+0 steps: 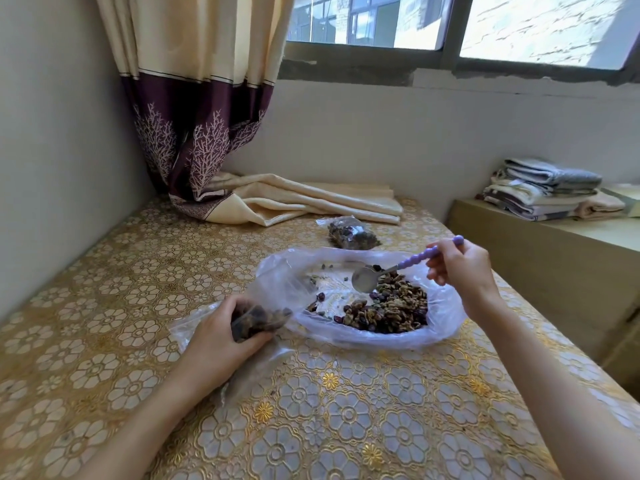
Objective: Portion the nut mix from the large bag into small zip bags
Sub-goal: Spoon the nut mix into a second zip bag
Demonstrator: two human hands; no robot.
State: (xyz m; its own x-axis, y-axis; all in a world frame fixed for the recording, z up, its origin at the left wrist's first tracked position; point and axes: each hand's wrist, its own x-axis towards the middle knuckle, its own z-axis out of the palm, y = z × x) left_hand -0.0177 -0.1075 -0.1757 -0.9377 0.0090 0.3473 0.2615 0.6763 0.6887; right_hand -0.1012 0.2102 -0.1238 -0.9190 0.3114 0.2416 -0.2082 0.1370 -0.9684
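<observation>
The large clear bag (446, 323) lies open on the table, with a heap of nut mix (391, 311) in its right half. My right hand (457, 266) holds a spoon with a purple beaded handle (420, 258); its metal bowl (365, 279) looks empty and hovers over the far edge of the heap. My left hand (221, 332) grips a small zip bag (259, 322) partly filled with nut mix, just left of the large bag. A filled small bag (351, 233) lies behind the large bag.
The table wears a gold floral cloth (311, 410). A cream and purple curtain (214, 140) trails onto its back left corner. Folded towels (550, 188) sit on a low shelf at the right. More clear plastic (194, 323) lies under my left hand.
</observation>
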